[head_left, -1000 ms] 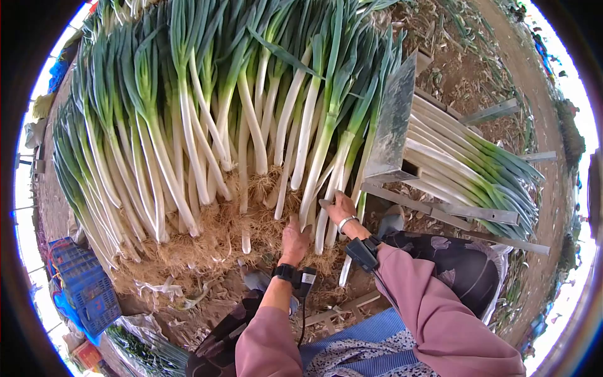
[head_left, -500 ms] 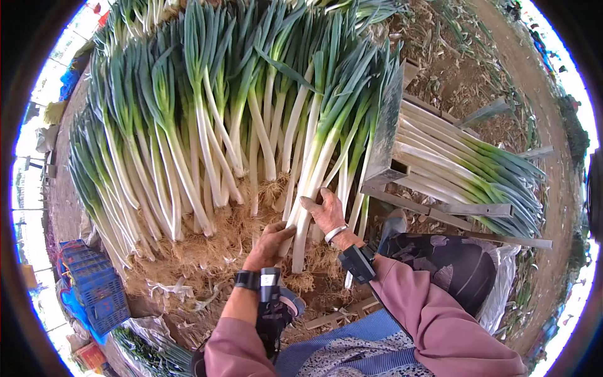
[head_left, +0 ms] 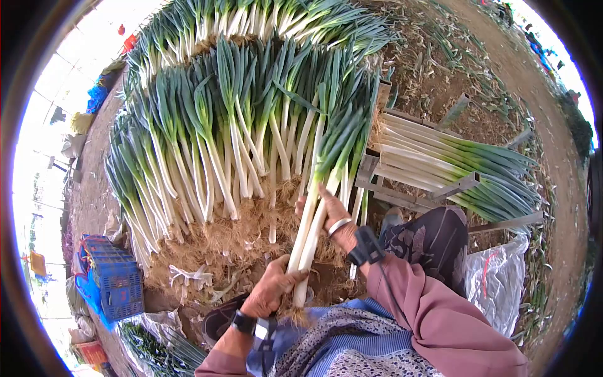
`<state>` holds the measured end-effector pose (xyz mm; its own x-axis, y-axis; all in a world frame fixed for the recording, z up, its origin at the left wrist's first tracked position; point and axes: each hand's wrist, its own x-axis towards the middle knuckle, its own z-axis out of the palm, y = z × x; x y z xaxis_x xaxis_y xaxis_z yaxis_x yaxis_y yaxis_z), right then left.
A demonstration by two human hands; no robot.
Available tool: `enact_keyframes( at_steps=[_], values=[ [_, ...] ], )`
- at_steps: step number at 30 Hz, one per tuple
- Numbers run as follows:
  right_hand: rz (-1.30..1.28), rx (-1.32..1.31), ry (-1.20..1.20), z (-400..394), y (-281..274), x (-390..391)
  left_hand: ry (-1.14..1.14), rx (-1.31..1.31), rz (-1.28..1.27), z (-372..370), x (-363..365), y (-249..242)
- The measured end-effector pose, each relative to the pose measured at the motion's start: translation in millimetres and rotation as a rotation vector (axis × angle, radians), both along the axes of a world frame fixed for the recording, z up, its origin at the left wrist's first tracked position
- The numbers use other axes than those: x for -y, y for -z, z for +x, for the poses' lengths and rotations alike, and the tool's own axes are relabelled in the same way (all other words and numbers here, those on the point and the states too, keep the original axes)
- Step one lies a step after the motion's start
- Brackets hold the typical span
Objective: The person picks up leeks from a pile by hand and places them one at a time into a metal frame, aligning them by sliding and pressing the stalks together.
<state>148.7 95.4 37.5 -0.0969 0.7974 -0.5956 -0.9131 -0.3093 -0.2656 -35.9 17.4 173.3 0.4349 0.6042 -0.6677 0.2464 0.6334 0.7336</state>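
Note:
Two long green onions (head_left: 312, 234) with white stalks and dark green tops slant in front of me, roots toward my lap. My left hand (head_left: 274, 288) is closed round the lower white stalks, just above the roots. Higher up, my right hand (head_left: 334, 217) is wrapped round the same stalks below the green part. Behind them lies a wide row of green onions (head_left: 213, 151), tops pointing away and brown roots toward me. To the right, more trimmed green onions (head_left: 433, 154) lie stacked in a metal rack (head_left: 461, 186).
Another row of green onions (head_left: 264, 19) lies farther back. Blue plastic crates (head_left: 119, 292) stand at the left. Silvery plastic sheeting (head_left: 499, 279) lies by my knee (head_left: 433, 242). Leaf scraps (head_left: 433, 69) cover the soil at the right.
My hands have lifted the green onions off the near end of the row and drawn them toward my lap. The right hand has gone from touching the stalks to wrapping round them.

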Motion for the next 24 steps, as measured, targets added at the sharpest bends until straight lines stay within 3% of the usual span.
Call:
enact_keyframes(
  at_steps=[4, 7, 12, 17, 19, 20, 21, 24],
  values=[
    [0.015, -0.187, -0.051, 6, -15, 5, 0.08, -0.14, 0.258, -19, 49, -14],
    [0.238, -0.059, -0.101, -5, -51, 16, 0.045, -0.193, 0.399, -21, 76, -32],
    [0.384, 0.121, -0.191, -13, -132, 23, -0.04, -0.038, 0.294, -23, 100, -39],
    [0.507, 0.168, -0.198, -15, -168, 28, -0.205, 0.228, 0.253, -8, 102, -48],
    [0.526, 0.33, -0.173, -10, -182, 32, -0.239, 0.37, 0.111, -5, 100, -50],
    [0.568, 0.538, -0.093, -8, -156, 18, -0.259, 0.38, 0.1, -4, 100, -46],
    [0.532, 0.647, -0.041, -3, -169, 25, -0.244, 0.384, 0.11, -3, 99, -40],
    [0.308, 0.528, 0.139, 22, -200, 28, -0.374, 0.443, 0.071, 3, 92, -27]
  ],
)
